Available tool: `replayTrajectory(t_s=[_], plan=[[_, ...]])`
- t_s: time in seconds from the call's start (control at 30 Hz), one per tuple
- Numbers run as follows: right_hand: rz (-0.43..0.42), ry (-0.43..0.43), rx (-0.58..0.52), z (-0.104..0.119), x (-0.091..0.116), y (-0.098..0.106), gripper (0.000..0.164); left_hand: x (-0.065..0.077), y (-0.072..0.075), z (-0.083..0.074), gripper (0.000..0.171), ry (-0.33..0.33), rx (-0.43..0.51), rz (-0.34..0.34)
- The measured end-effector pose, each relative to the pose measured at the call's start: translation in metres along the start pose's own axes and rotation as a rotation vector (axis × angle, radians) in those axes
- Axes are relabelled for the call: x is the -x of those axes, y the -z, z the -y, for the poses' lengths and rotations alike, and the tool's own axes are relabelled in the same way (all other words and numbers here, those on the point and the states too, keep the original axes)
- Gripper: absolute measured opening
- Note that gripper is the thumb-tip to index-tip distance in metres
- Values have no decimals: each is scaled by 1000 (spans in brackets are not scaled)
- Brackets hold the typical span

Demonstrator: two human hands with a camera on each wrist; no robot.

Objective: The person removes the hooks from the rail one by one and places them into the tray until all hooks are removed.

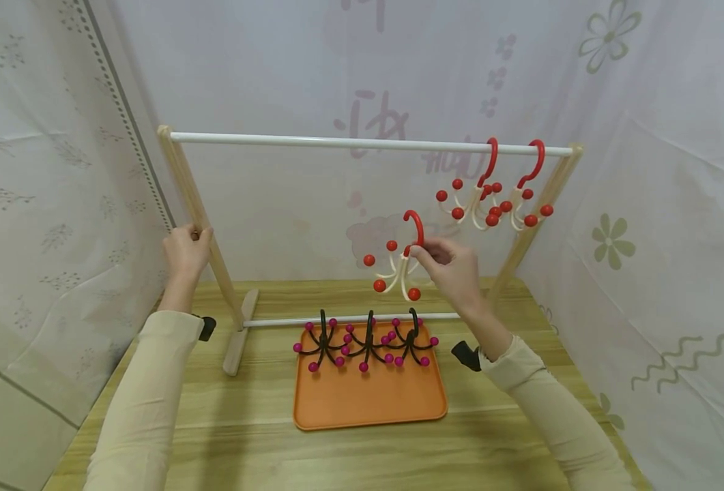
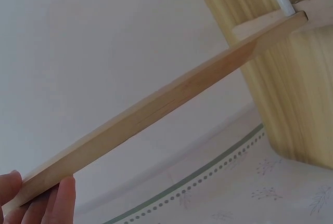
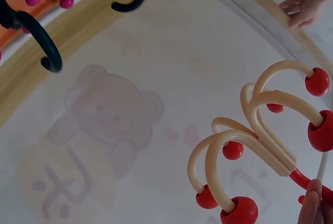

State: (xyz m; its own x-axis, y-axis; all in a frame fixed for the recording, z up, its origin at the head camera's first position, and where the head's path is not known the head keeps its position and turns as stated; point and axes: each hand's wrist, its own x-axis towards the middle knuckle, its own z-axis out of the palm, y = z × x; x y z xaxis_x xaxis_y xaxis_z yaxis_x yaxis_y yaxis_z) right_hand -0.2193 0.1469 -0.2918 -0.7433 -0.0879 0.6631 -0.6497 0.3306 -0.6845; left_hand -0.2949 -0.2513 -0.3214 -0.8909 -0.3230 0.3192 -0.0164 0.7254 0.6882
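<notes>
My left hand (image 1: 186,256) grips the left wooden post (image 1: 219,273) of a hanging rack, thumb on one side and fingers on the other in the left wrist view. With my right hand (image 1: 456,273) I pinch a cream octopus-style hanger (image 1: 404,269) at the base of its red hook. Its curved arms end in red balls, and the hook points up below the rack's white rod (image 1: 325,142). Two matching hangers, one nearer the middle (image 1: 475,198) and one by the right post (image 1: 517,198), hang from the rod's right end.
An orange tray (image 1: 368,402) lies on the wooden table (image 1: 263,436) in front of the rack. Three black hangers with magenta balls, left (image 1: 323,341), middle (image 1: 370,344) and right (image 1: 409,341), rest along its back edge. A lower white bar (image 1: 276,322) runs behind the tray.
</notes>
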Motion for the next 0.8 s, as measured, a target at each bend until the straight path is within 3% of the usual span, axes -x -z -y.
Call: replayTrajectory(t_s=[0.2, 0.37, 0.6, 0.8], plan=[[23, -9, 31, 1, 17, -7, 12, 0, 1, 0, 33, -10, 0, -10], [44, -20, -5, 0, 31, -16, 11, 1, 0, 0, 32, -20, -5, -14], [56, 46, 28, -3, 51, -30, 11, -1, 0, 3, 33, -25, 0, -9], [81, 73, -27, -10, 68, -43, 12, -1, 0, 2, 33, -32, -7, -24]])
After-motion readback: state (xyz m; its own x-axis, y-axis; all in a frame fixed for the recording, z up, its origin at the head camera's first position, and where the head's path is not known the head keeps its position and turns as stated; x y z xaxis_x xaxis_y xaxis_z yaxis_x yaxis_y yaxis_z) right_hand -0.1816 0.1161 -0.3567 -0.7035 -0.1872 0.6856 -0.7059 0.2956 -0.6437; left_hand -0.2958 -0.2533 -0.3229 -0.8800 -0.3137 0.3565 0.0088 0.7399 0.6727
